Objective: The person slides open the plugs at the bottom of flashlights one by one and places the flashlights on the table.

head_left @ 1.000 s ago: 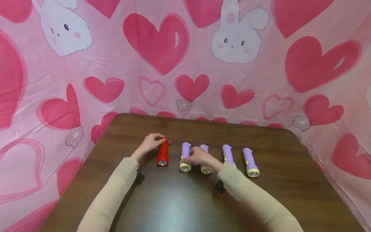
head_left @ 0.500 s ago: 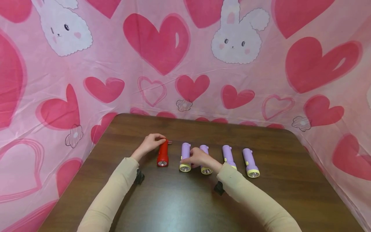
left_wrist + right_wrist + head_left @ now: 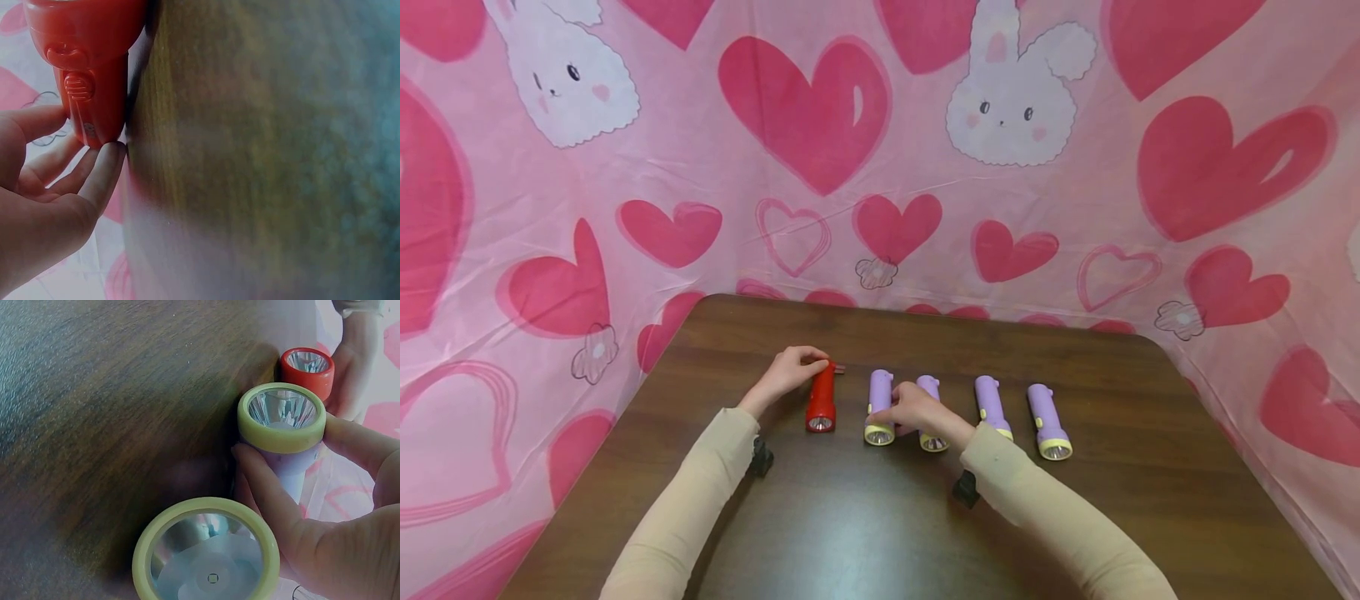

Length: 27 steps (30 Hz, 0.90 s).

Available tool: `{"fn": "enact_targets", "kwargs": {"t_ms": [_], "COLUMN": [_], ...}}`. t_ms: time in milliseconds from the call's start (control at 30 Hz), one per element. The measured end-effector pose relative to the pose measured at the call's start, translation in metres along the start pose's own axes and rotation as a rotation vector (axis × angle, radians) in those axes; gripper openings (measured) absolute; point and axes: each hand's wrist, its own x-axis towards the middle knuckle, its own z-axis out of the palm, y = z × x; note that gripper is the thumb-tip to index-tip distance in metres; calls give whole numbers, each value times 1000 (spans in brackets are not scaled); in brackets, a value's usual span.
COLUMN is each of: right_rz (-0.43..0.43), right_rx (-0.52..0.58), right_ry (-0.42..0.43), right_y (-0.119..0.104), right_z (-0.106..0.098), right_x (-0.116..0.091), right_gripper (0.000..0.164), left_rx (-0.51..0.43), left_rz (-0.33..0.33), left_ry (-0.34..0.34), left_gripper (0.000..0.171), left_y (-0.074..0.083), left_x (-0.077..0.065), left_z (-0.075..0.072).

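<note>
Red flashlight (image 3: 822,402): lies on the brown table (image 3: 850,533), leftmost in a row of five, its clear lens end towards the wearer; a small tab juts to the right from its far end.
Left hand (image 3: 790,370): reaches in from the left and holds the far end of the red flashlight; the thumb rests against one side, the fingertips gather at the tail, and the left wrist view shows a gap between thumb and fingers filled by the red body.
First purple flashlight (image 3: 881,388): just right of the red one and apart from it, lying with its yellow-rimmed lens towards the wearer.
Right hand (image 3: 917,407): crosses above the second purple flashlight (image 3: 934,442), covering its middle, and pinches the first purple one just behind the yellow rim, thumb and finger on opposite sides.
Third purple flashlight (image 3: 988,396): farther right, its lens end mostly hidden by the right sleeve (image 3: 1060,508).
Fourth purple flashlight (image 3: 1047,417): at the right end of the row, fully in sight, slightly slanted, touched by neither hand.
Wrists: a small black device (image 3: 762,457) sits below the left sleeve (image 3: 692,492), and a similar one (image 3: 966,489) below the right.
Backdrop (image 3: 917,158): pink cloth printed with red hearts and white rabbits.
</note>
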Motion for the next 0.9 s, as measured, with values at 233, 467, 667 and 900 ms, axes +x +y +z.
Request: {"fn": "enact_targets", "kwargs": {"t_ms": [233, 467, 667, 900], "right_rz": [-4, 4, 10, 11], "right_rx": [23, 33, 16, 11], "right_ry": [-16, -33, -25, -8], "right_y": [1, 0, -2, -1], "right_z": [0, 0, 0, 0], "right_x": [0, 1, 0, 0], "right_gripper": [30, 31, 32, 40], "left_rx": [-8, -22, -14, -11], "left_rz": [-6, -11, -12, -9], "left_ry": [-5, -9, -4, -5], "left_gripper": [34, 34, 35, 36], "left_y": [0, 1, 1, 1], "left_x": [-1, -2, -1, -2], "left_z": [-1, -1, 0, -1]}}
